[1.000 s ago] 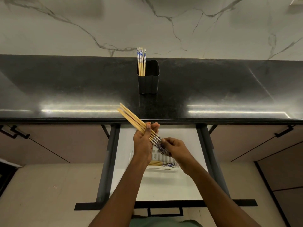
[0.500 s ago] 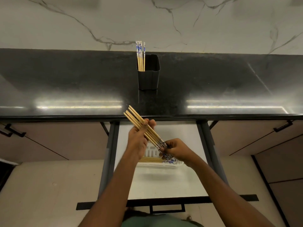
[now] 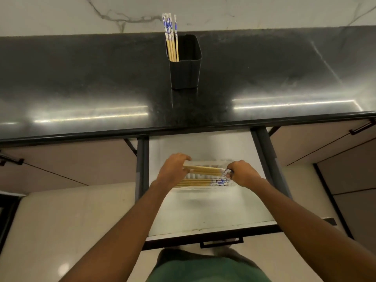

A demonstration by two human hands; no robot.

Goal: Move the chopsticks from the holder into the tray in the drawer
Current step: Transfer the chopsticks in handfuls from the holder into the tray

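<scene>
From the head view, your left hand [image 3: 173, 169] and right hand [image 3: 242, 173] both reach down into the open drawer [image 3: 203, 216], below the front edge of the black table [image 3: 101, 78]. Between them you hold a bundle of chopsticks [image 3: 205, 170] lying level, left to right: your left grip is clenched around the plain wooden tips, and your right grip is clenched around the blue-and-white patterned ends. The bundle hangs just above the clear tray [image 3: 203, 189] that sits in the middle of the drawer floor; whether it touches the tray's rim you cannot tell from here.

More chopsticks [image 3: 203, 182] already lie flat in the tray along its near side (patterned ends to the right, same as the ones in your hands).

Up on the table, toward its back edge, the black holder [image 3: 186, 66] stands upright. A few chopsticks [image 3: 172, 35] remain in it, leaning in its left corner with patterned ends up.
</scene>
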